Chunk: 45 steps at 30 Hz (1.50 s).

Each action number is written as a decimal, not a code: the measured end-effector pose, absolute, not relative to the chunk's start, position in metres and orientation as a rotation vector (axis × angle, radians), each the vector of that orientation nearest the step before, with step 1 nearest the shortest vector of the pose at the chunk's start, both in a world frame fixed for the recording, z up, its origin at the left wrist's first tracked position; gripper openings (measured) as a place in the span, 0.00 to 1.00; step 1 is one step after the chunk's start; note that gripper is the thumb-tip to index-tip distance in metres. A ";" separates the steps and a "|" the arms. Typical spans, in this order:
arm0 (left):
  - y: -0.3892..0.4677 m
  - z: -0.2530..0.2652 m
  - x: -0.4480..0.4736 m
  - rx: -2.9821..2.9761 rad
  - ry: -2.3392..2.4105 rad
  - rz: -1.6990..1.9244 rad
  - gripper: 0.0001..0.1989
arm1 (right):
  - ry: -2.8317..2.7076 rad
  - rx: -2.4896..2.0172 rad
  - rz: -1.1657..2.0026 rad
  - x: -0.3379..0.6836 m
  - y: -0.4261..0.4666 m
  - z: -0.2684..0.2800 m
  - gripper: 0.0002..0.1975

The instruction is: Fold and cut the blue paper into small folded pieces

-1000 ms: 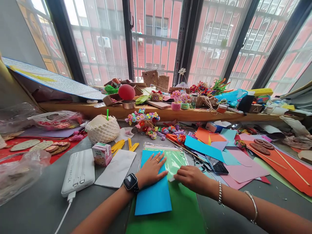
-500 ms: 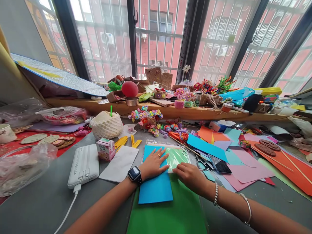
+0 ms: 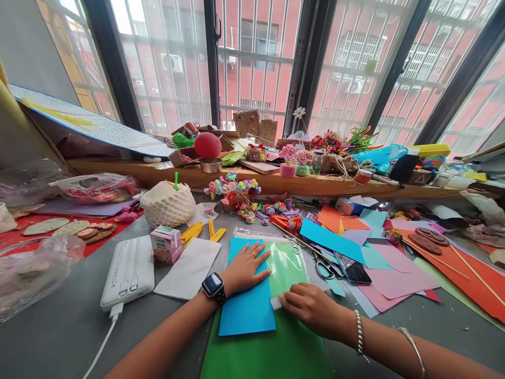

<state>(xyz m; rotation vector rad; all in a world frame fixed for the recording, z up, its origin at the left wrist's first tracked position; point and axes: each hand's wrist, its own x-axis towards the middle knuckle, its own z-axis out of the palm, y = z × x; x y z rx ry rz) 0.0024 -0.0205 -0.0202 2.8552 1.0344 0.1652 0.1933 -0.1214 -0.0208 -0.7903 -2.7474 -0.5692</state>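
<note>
My left hand (image 3: 245, 267) lies flat on a blue sheet of paper (image 3: 246, 318), fingers spread, pressing it down. Beneath is a green sheet (image 3: 292, 342) in a clear plastic sleeve. My right hand (image 3: 305, 306) is closed, its fingers pinched on a small flat silvery piece (image 3: 275, 302) that looks like a blade. Its tip touches the right edge of the blue paper. The rest of that piece is hidden by the fingers.
Left of the paper are a white sheet (image 3: 191, 268), a small pink drink carton (image 3: 166, 245) and a white power bank (image 3: 129, 271) with a cable. Scissors (image 3: 324, 267), a phone (image 3: 353, 267) and coloured paper (image 3: 394, 276) lie to the right. Crocheted flowers (image 3: 232, 189) stand behind.
My right hand has slid toward me along the blue paper's right edge, and the silvery piece now shows at its fingertips. My left hand stays pressed on the paper. The view has shifted slightly.
</note>
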 end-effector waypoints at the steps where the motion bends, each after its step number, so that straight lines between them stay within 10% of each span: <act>1: -0.021 -0.020 0.002 2.854 1.033 0.168 0.28 | -2.747 -0.768 -0.565 0.193 -0.124 -0.021 0.09; 29: -0.040 -0.015 0.005 2.932 0.991 0.062 0.29 | -2.561 -0.740 -0.266 0.204 -0.141 -0.009 0.10; 36: -0.056 -0.022 -0.009 2.885 1.111 0.185 0.46 | -2.383 -1.036 -0.591 0.191 -0.100 -0.012 0.08; 45: -0.055 -0.025 -0.011 2.863 1.106 0.193 0.44 | -2.587 -1.264 -0.682 0.177 -0.076 -0.037 0.05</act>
